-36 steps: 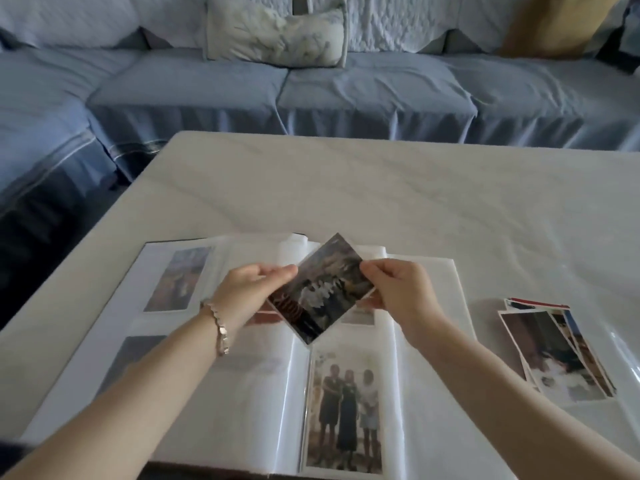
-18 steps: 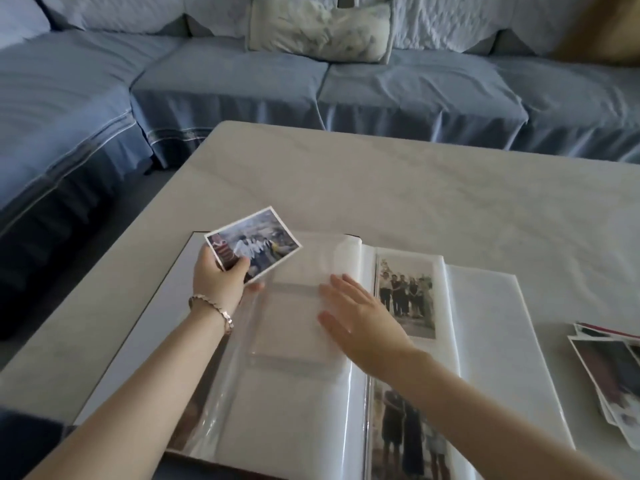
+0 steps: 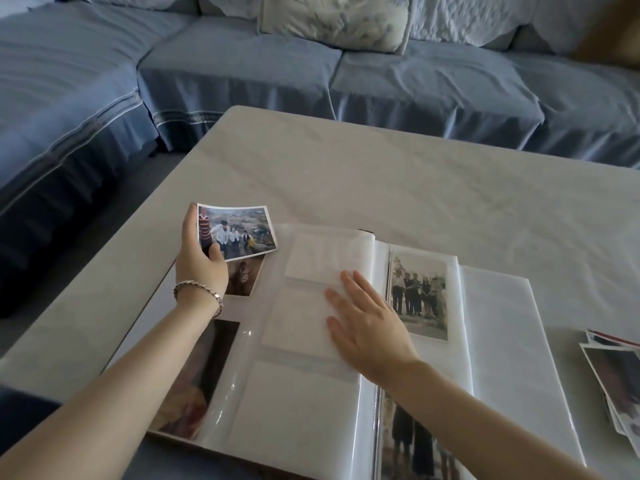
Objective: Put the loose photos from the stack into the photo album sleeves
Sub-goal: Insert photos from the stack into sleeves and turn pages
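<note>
Loose photo [image 3: 239, 232]: gripped in left hand [image 3: 200, 263], thumb on the front, fingers curled behind its left edge, held over the album's [image 3: 495, 323] 10 o'clock corner. Album lies open on table [image 3: 381, 174]. Right hand [image 3: 367, 327] is flat, fingers straight and spread, pressing the left page's clear sleeves [image 3: 322, 258] near the spine. Photo stack [image 3: 614, 374] sits on the table at the album's 3 o'clock, apart from it, cut by the frame edge. Bracelet [image 3: 197, 289] on left wrist. Blue sofa [image 3: 242, 74] at 12, cushion [image 3: 332, 22] on it.
</note>
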Available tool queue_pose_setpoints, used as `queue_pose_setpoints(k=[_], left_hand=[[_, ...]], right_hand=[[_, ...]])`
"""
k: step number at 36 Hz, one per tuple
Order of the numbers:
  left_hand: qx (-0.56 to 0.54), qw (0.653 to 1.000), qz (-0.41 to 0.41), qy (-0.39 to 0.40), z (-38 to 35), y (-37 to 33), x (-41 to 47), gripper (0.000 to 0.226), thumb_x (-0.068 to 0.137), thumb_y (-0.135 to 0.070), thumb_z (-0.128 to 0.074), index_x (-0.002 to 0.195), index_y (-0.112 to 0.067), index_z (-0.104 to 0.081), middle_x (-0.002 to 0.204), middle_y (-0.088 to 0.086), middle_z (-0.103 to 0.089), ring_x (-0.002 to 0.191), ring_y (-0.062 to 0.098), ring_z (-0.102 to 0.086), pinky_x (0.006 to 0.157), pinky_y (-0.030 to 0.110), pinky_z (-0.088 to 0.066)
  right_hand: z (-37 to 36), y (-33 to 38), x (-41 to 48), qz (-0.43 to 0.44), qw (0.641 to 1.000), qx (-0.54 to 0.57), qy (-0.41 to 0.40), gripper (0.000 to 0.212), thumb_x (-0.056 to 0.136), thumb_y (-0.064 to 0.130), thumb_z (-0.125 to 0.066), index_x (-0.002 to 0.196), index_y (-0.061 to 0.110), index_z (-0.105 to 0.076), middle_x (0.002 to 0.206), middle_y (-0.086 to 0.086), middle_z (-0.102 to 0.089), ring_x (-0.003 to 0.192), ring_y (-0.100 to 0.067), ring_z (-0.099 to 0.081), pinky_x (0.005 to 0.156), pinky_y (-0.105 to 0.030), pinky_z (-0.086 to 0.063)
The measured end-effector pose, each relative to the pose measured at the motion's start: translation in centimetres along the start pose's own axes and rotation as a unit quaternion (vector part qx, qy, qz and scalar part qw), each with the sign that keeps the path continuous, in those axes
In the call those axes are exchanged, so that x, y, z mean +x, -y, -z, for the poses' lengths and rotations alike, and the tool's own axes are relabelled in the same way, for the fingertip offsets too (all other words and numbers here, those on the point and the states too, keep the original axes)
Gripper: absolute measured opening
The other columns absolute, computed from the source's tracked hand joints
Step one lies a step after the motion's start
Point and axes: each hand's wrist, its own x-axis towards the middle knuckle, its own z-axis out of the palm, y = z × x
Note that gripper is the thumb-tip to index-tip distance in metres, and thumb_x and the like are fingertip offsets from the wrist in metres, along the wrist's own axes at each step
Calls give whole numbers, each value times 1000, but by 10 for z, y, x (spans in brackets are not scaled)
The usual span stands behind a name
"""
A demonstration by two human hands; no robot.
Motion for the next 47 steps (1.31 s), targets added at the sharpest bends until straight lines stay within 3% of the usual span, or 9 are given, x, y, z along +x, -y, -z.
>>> queue_pose_setpoints(k=[11,14,18,29,32,38,41,44,47], left_hand=[[-2,994,-17,107,-3,15,6,61,86,9,-51,141,-13,-36,138,4,-47,120,20,-47,90,13,-34],[-12,988,19,153,2,16,13,55,84,7,-57,134,-12,-46,116,13,-61,82,24,-61,56,24,-51],[-36,978,50,198,15,20,28,48,82,10,-60,124,-13,-53,78,4,-63,40,4,-55,32,14,-35],[1,948,36,317,-10,-4,31,41,84,2,-63,121,-14,-50,100,10,-64,48,9,-64,35,15,-40],[45,940,3,337,-27,-19,19,30,93,-4,-50,119,-17,-48,86,3,-58,44,7,-60,35,15,-41],[136,962,17,235,-29,-27,20,23,94,-8,-44,83,2,-62,76,20,-57,75,25,-50,63,29,-37],[89,975,77,189,-25,-24,18,26,89,-6,-56,113,0,-64,114,15,-65,104,27,-59,83,23,-40],[33,976,119,177,-24,-19,16,20,85,-3,-61,104,-2,-69,108,14,-67,100,28,-62,90,33,-49],[-44,966,176,183,-23,-18,13,15,85,1,-62,93,-9,-69,99,15,-66,84,25,-62,83,45,-54]], right_hand=[[0,5,1,-7,1000,3,-29,42,85,29,-54,121,8,-62,138,-17,-48,132,-35,-38,106,-47,-32],[0,4,1,-5,999,4,-32,42,85,28,-56,121,8,-62,137,-17,-48,132,-35,-38,105,-48,-33],[0,3,2,-3,1000,6,-25,42,87,28,-56,124,9,-60,141,-16,-45,136,-33,-33,109,-45,-29],[0,2,4,15,1000,1,-26,45,93,32,-51,134,15,-50,150,-9,-31,143,-24,-17,116,-32,-11],[-1,1,3,18,999,4,-28,45,93,33,-51,134,15,-50,150,-9,-30,143,-23,-16,117,-34,-16],[-2,0,3,26,999,-9,-18,48,97,37,-42,141,19,-40,155,-4,-18,145,-17,-4,114,-23,2],[-1,1,-2,17,999,-9,-44,42,94,29,-51,131,11,-53,148,-12,-36,141,-25,-24,115,-34,-17],[3,3,-9,28,993,-4,-116,25,81,14,-68,103,2,-67,114,-16,-62,109,-34,-58,88,-43,-52],[7,-2,-14,62,987,-5,-148,21,73,6,-75,93,2,-69,101,-11,-65,92,-31,-64,73,-38,-56]])
